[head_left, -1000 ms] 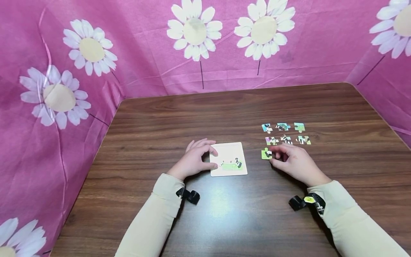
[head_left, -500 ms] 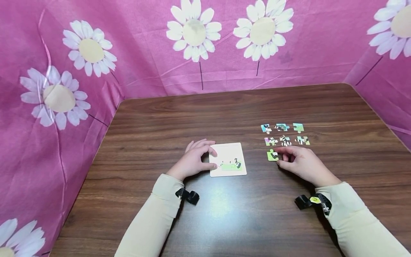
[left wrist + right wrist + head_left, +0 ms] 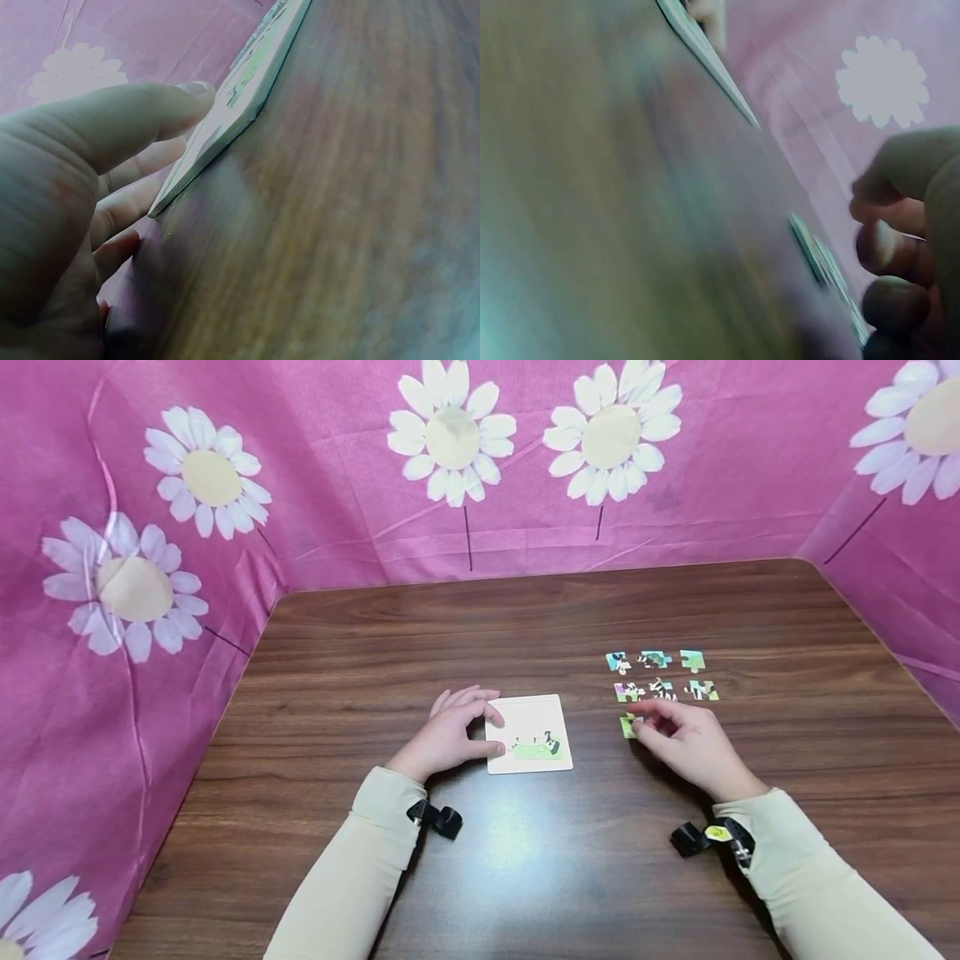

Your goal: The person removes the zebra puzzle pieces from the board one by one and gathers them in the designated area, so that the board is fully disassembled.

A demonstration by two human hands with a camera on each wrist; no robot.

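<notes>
My left hand [image 3: 453,731] rests at the left edge of a square, pale puzzle board [image 3: 528,714], thumb and index fingertips on its face. A green strip with a black-and-white figure shows on the board's lower part. In the left wrist view the thumb [image 3: 169,112] lies over the board's near edge [image 3: 214,142]. My right hand [image 3: 690,743] is bent over a green puzzle piece [image 3: 626,727], partly hidden behind thumb and fingertips. In the right wrist view a gap shows between its loosely curled fingers [image 3: 892,247] and the flat piece [image 3: 806,247].
Several loose puzzle pieces lie in two rows beyond the right hand, among them a green one [image 3: 692,660] and a black-and-white one [image 3: 701,691]. The brown wooden table [image 3: 450,635] ends at a pink flowered cloth [image 3: 337,485].
The green piece first shifted right with my right hand, then slightly left. The right hand has since moved left over it, covering more of it. My left hand stays at the board.
</notes>
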